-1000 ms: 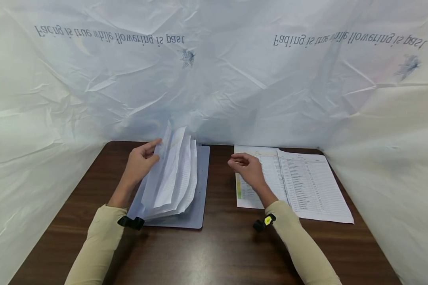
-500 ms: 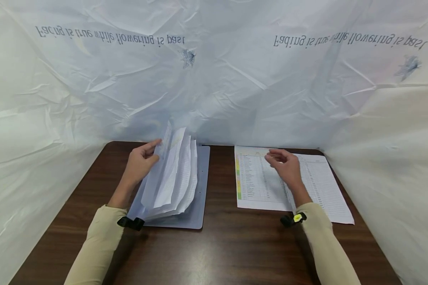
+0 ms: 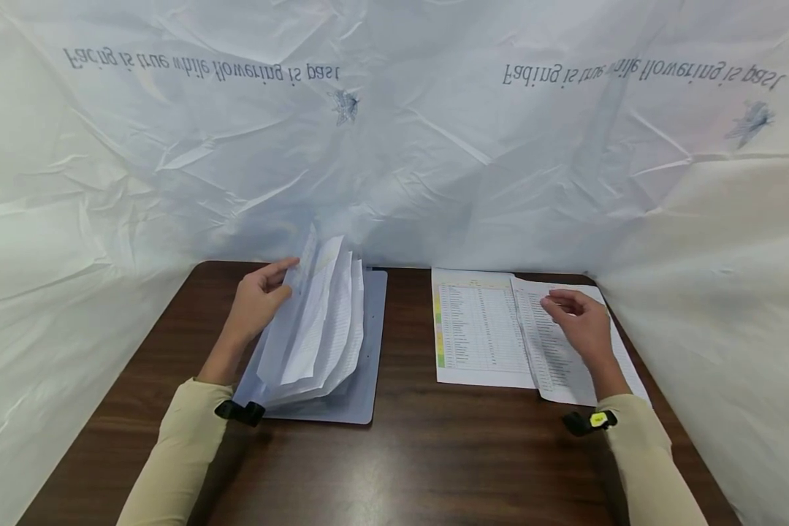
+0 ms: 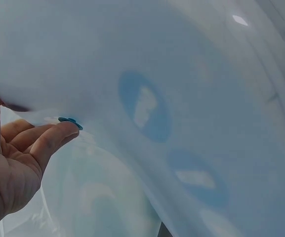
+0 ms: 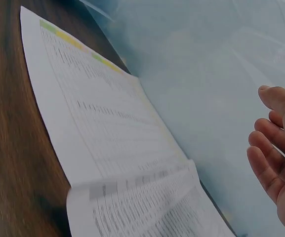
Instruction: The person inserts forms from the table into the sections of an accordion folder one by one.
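On the left of the table lies a translucent blue-grey plastic folder (image 3: 368, 365), its cover raised and tilted. My left hand (image 3: 256, 299) pinches the cover's edge between thumb and fingers. Close up in the left wrist view, the left hand (image 4: 23, 163) is beside a blue snap button (image 4: 70, 122) on the plastic. Several white printed sheets (image 3: 325, 321) fan out inside the folder. My right hand (image 3: 580, 321), fingers loosely bent and holding nothing, hovers over the right-hand printed sheet (image 3: 546, 351). A second sheet with a colour-marked edge (image 3: 480, 329) lies beside it, slightly overlapped.
The brown wooden table (image 3: 401, 467) is enclosed at the back and sides by a white plastic sheet (image 3: 421, 190) with mirrored lettering. A strip of table separates the folder from the two loose sheets.
My right hand has moved right, from the left edge of the colour-marked sheet across to above the right-hand sheet. The left hand and folder have stayed nearly still.
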Motion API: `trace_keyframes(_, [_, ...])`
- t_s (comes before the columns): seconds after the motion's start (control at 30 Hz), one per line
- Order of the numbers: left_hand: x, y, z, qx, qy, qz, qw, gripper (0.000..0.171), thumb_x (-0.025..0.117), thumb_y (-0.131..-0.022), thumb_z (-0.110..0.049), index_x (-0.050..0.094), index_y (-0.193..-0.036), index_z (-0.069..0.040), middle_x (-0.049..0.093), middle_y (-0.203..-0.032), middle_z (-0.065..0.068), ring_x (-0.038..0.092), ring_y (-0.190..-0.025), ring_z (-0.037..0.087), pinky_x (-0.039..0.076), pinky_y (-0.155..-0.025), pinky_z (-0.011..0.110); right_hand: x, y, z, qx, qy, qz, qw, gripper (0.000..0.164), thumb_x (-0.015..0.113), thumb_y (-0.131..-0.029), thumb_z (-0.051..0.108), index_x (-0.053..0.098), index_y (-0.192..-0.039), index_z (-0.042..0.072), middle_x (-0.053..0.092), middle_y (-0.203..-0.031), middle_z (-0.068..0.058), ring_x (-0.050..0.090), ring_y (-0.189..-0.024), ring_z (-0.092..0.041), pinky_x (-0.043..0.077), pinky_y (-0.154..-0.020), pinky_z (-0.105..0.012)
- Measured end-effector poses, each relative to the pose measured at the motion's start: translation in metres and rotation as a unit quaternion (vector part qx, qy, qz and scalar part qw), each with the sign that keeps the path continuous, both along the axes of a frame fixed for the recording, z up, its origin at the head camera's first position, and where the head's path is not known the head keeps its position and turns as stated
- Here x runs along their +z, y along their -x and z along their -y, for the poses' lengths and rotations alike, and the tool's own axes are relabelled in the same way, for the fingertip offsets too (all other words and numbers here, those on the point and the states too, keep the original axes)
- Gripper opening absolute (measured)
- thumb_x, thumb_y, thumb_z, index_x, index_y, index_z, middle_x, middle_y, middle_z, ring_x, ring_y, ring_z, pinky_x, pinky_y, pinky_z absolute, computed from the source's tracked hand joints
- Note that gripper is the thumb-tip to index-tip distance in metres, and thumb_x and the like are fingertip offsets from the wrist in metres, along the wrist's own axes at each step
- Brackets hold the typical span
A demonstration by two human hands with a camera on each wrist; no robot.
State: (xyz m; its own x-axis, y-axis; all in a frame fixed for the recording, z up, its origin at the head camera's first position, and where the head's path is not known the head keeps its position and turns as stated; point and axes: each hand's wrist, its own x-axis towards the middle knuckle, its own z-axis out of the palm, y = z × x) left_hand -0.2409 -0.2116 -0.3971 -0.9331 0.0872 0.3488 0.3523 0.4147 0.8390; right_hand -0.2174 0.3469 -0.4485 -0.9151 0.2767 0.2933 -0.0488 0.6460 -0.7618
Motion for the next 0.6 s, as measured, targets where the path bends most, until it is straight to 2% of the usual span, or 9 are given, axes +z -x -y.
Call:
trace_keyframes(0.1, [-0.001, 0.000, 0.001, 0.000, 0.000, 0.000, 1.0000, 0.052, 0.055, -0.092, -0.001, 0.062, -0.142, -0.011, 0.064, -0.136, 0.017, 0.067, -0.105, 0.019, 0.048, -0.069, 0.021, 0.000, -0.007, -0.012, -0.014, 0.003, 0.011, 1.000, 0.050, 0.069, -0.096, 0.043, 0.068, -0.131, 0.007, 0.069, -0.117, -0.009, 0.057, -0.094, 0.001, 0.046, -0.075, -0.011])
trace_keyframes(0.2, [-0.002, 0.001, 0.002, 0.001, 0.000, -0.003, 1.0000, 0.052, 0.054, -0.092, -0.001, 0.063, -0.142, -0.012, 0.063, -0.137, 0.015, 0.064, -0.089, 0.011, 0.046, -0.067, 0.022, 0.000, -0.013, -0.023, -0.020, 0.011, 0.019, 1.000, 0.051, 0.069, -0.096, 0.043, 0.067, -0.131, 0.005, 0.068, -0.112, -0.002, 0.057, -0.091, 0.003, 0.047, -0.072, -0.010])
trace_keyframes(0.27, [-0.002, 0.001, 0.003, 0.004, 0.000, -0.004, 1.0000, 0.053, 0.054, -0.091, -0.001, 0.065, -0.140, -0.015, 0.073, -0.114, 0.015, 0.055, -0.069, 0.006, 0.043, -0.061, 0.022, -0.001, -0.017, -0.029, -0.024, 0.016, 0.022, 0.999, 0.051, 0.070, -0.096, 0.041, 0.067, -0.130, 0.004, 0.067, -0.109, 0.003, 0.058, -0.089, 0.004, 0.048, -0.070, -0.010])
trace_keyframes(0.3, [-0.002, 0.001, 0.003, 0.006, 0.002, -0.004, 1.0000, 0.052, 0.053, -0.091, -0.001, 0.066, -0.139, -0.016, 0.073, -0.098, 0.013, 0.047, -0.060, 0.005, 0.040, -0.056, 0.023, -0.001, -0.019, -0.032, -0.026, 0.017, 0.024, 0.999, 0.051, 0.070, -0.096, 0.041, 0.067, -0.130, 0.003, 0.066, -0.107, 0.005, 0.058, -0.088, 0.005, 0.048, -0.069, -0.009])
trace_keyframes(0.37, [-0.001, 0.001, 0.003, 0.009, 0.003, -0.002, 0.9999, 0.051, 0.053, -0.090, -0.001, 0.068, -0.136, -0.017, 0.056, -0.067, 0.005, 0.032, -0.051, 0.004, 0.034, -0.050, 0.025, -0.002, -0.023, -0.037, -0.035, 0.015, 0.026, 0.999, 0.050, 0.070, -0.096, 0.039, 0.067, -0.130, 0.002, 0.065, -0.106, 0.009, 0.057, -0.087, 0.006, 0.047, -0.069, -0.009])
trace_keyframes(0.43, [0.000, 0.001, 0.004, 0.011, 0.004, 0.001, 0.9999, 0.048, 0.054, -0.091, -0.002, 0.071, -0.133, -0.017, 0.031, -0.057, -0.002, 0.021, -0.047, 0.006, 0.028, -0.046, 0.028, -0.003, -0.026, -0.042, -0.044, 0.012, 0.026, 0.999, 0.050, 0.071, -0.096, 0.038, 0.067, -0.129, 0.002, 0.064, -0.104, 0.011, 0.056, -0.085, 0.008, 0.047, -0.068, -0.008])
trace_keyframes(0.6, [0.000, 0.001, 0.004, 0.009, 0.010, -0.002, 0.9999, 0.043, 0.054, -0.091, -0.001, 0.073, -0.128, -0.011, 0.026, -0.058, -0.008, 0.022, -0.048, 0.007, 0.027, -0.047, 0.029, -0.005, -0.033, -0.054, -0.064, 0.009, 0.028, 0.998, 0.050, 0.072, -0.095, 0.038, 0.068, -0.129, 0.001, 0.062, -0.100, 0.018, 0.056, -0.083, 0.010, 0.047, -0.067, -0.008])
